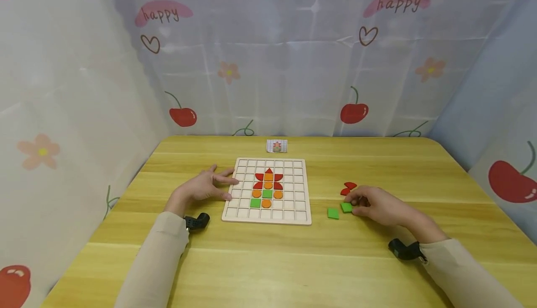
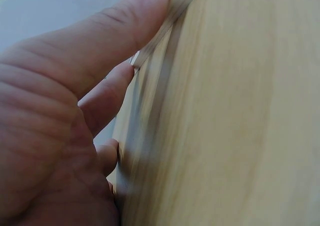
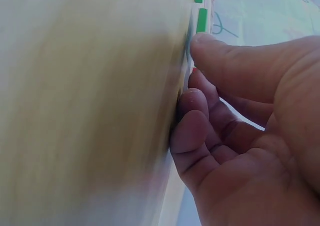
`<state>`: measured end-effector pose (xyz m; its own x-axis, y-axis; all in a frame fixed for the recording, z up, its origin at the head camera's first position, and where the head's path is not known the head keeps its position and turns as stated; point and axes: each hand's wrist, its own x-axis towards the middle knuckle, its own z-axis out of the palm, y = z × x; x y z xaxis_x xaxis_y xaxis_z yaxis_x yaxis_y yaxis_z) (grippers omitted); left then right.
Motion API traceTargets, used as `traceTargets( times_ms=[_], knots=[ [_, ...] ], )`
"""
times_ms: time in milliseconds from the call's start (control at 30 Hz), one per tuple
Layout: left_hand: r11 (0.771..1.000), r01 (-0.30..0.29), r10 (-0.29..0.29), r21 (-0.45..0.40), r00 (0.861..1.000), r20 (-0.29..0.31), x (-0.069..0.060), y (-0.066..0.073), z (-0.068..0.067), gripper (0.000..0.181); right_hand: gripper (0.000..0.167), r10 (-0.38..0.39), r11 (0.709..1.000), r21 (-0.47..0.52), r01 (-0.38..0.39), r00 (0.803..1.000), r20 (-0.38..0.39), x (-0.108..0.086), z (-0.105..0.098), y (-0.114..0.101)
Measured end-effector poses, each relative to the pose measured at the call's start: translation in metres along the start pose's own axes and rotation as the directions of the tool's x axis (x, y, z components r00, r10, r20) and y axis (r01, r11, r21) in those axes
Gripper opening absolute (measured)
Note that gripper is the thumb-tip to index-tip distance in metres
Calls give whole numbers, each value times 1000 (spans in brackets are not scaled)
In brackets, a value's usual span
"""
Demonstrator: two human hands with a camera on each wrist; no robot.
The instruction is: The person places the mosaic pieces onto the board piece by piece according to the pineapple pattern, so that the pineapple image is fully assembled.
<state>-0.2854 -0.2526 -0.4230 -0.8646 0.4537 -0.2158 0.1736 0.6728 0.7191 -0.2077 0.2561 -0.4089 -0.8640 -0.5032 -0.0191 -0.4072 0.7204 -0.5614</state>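
A pale wooden grid board (image 1: 291, 208) carries several red, orange and green tiles in its cells. My left hand (image 1: 204, 186) rests at the board's left edge, thumb and fingers spread and fairly straight; the left wrist view shows the thumb (image 2: 115, 33) against that edge. Right of the board, my right hand (image 1: 379, 205) pinches a green square tile (image 1: 346, 207) at its right side, low over the table. In the right wrist view this green tile (image 3: 202, 19) shows just beyond the thumb tip, with the other fingers curled.
Another green square tile (image 1: 333, 213) lies left of the right hand. Red petal-shaped tiles (image 1: 350, 185) lie just behind that hand. Behind the board is a small pattern card (image 1: 277, 146). A printed curtain (image 1: 268, 89) hangs past the table's (image 1: 268, 261) back edge.
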Motion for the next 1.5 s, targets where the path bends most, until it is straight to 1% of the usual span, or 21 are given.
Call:
traceTargets(
  times_ms=[233,400,500,667,867,1067,1167,1233,1333,1500],
  knots=[
    [1000,-2,1,-3,1000,-6,0,-1,1,51,20,21,1000,12,-21,1000,0,8,1,-5],
    [1000,2,-2,-8,1000,-2,0,-2,3,51,18,31,999,24,-31,1000,-7,15,6,-14],
    [1000,6,-6,-3,1000,-2,-1,-1,4,51,19,12,1000,19,-12,1000,-17,20,8,-21],
    [1000,14,-14,0,1000,1,-3,-2,4,52,21,-21,999,48,22,1000,-14,30,14,-34],
    [1000,8,-8,-1,1000,3,-4,-3,5,52,22,-38,998,57,39,999,-7,44,22,-46],
    [1000,7,-7,-13,1000,5,-3,-5,6,52,21,-52,996,67,51,999,11,57,28,-66],
    [1000,11,-11,-13,1000,4,0,-4,5,52,20,-33,997,69,32,999,15,65,31,-77],
    [1000,3,-3,-10,1000,1,2,-3,4,53,19,-12,998,65,11,1000,15,71,32,-85],
    [1000,-2,2,-9,1000,-3,3,-1,2,53,19,2,999,42,-3,1000,23,80,35,-97],
    [1000,-5,5,1,1000,0,1,0,1,52,19,-4,1000,16,3,999,45,91,46,-113]
  ],
)
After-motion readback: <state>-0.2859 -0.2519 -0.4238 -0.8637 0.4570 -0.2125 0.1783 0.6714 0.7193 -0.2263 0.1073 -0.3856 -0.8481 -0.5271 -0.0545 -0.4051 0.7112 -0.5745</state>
